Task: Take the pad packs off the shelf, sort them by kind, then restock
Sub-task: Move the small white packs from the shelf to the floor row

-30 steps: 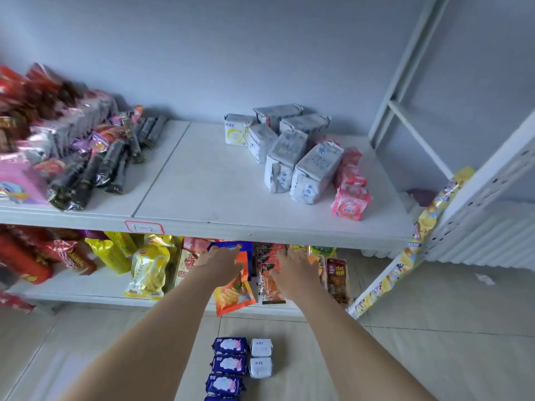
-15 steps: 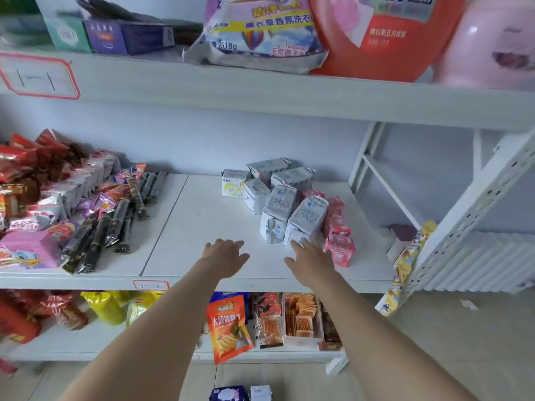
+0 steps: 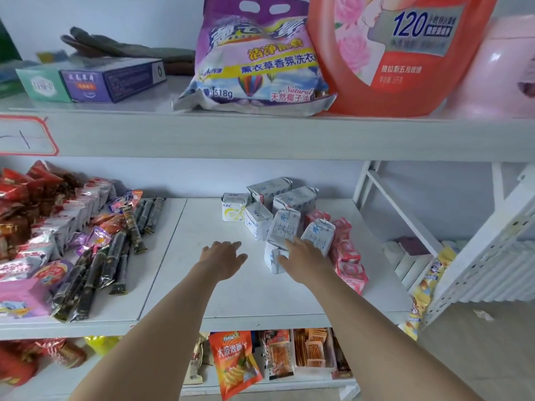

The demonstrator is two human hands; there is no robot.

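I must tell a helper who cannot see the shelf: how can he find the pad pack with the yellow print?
Look at the middle shelf, right board, where white pad packs stand in a cluster near the back wall. The pack with the yellow print is at the cluster's far left. It alone shows a yellow design; its neighbours carry only blue print, and pink packs lie at the right.

I see a pale blue-grey wall (image 3: 202,178) behind a white shelf unit (image 3: 260,299), well beyond the fingers. Above them runs an upper shelf board (image 3: 260,137); to their right stands a perforated white upright (image 3: 492,256), with beige floor tiles (image 3: 477,357) below it. Daylight is soft and even.
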